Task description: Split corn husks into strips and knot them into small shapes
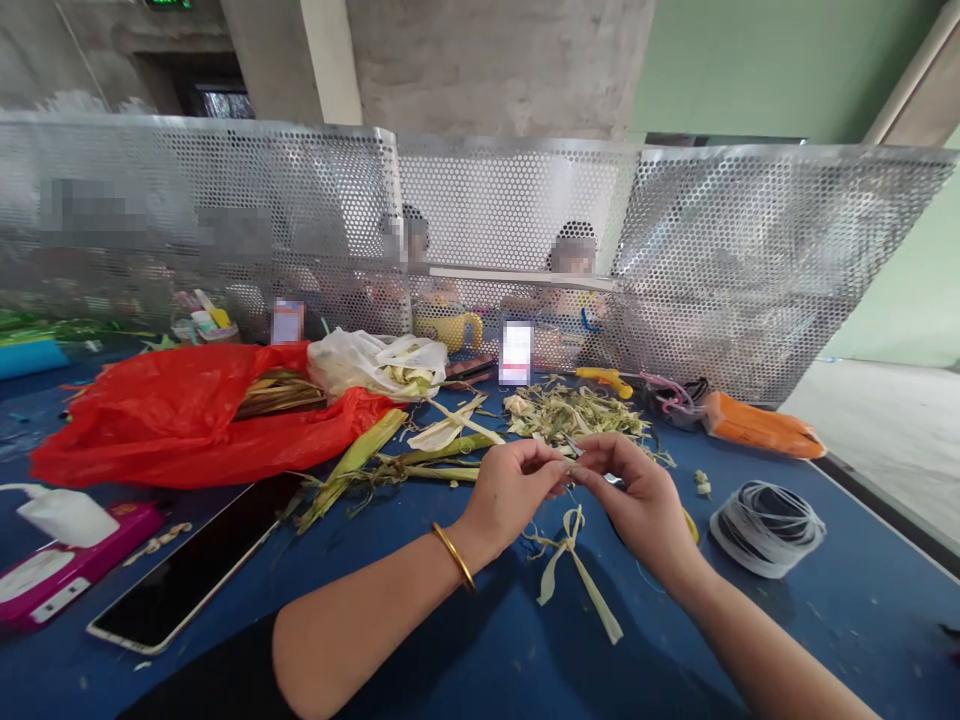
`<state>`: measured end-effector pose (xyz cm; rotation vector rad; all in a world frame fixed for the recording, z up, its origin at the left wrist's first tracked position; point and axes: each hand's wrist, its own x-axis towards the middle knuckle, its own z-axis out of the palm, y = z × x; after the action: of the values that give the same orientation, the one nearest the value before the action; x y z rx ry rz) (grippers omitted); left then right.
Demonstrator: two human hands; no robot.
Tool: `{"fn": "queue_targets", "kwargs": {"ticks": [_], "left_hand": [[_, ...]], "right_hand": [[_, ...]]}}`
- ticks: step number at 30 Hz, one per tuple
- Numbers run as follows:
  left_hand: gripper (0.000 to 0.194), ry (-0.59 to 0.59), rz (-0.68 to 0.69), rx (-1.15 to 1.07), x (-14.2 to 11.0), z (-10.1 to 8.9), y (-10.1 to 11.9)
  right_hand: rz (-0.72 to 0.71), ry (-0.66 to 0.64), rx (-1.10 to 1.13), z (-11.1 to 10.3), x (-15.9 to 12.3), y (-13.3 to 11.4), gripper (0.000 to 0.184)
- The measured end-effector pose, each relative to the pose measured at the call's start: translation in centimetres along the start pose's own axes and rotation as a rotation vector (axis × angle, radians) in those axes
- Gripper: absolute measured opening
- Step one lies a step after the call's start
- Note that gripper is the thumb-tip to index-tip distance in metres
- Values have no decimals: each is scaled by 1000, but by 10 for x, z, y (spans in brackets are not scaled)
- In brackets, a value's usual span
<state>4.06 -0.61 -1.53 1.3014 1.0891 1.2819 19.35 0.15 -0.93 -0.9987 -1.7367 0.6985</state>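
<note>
My left hand (pixel 517 490), with a gold bangle on the wrist, is closed in a pinch. Its fingertips meet those of my right hand (pixel 626 490), also pinched, over a small pale piece that I cannot make out. A bit of shiny metal shows by the right fingers, and something yellow (pixel 691 526) peeks out behind that wrist. Just below both hands is a knotted strip of pale dried husk (pixel 571 548) with loose ends; whether it hangs or lies on the table is unclear. Beyond the fingers sits a heap of husk scraps (pixel 577 412).
Green stalks (pixel 360 465) and a red plastic bag (pixel 165 420) lie left on the blue table (pixel 480 660). Nearer are a dark phone (pixel 202 570) and a pink power strip (pixel 82 570). A spool of cord (pixel 766 530) stands right. Behind runs a perforated metal screen (pixel 517 200), people beyond.
</note>
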Motion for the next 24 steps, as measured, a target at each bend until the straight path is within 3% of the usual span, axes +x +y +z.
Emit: {"fn": "queue_targets", "kwargs": {"ticks": [8,15,19,21,24], "left_hand": [[12,-27,168,258,-3,-3,-5],[12,0,382,638,-7,-8,1],[14,-66,506,811,-9,-11,8],[17,-74,485,861,-10,-12,10],[27,-80,271,937,-14,-13,10]], "right_hand": [[59,-22,11,0,-1,6,12],[92,-149,-51,-8,4,9,16],[73,-228,-158,-14,4,3,16],[65,-211,-206,-17,3,2,17],[72,-97,-245,-19,3,10,17]]}}
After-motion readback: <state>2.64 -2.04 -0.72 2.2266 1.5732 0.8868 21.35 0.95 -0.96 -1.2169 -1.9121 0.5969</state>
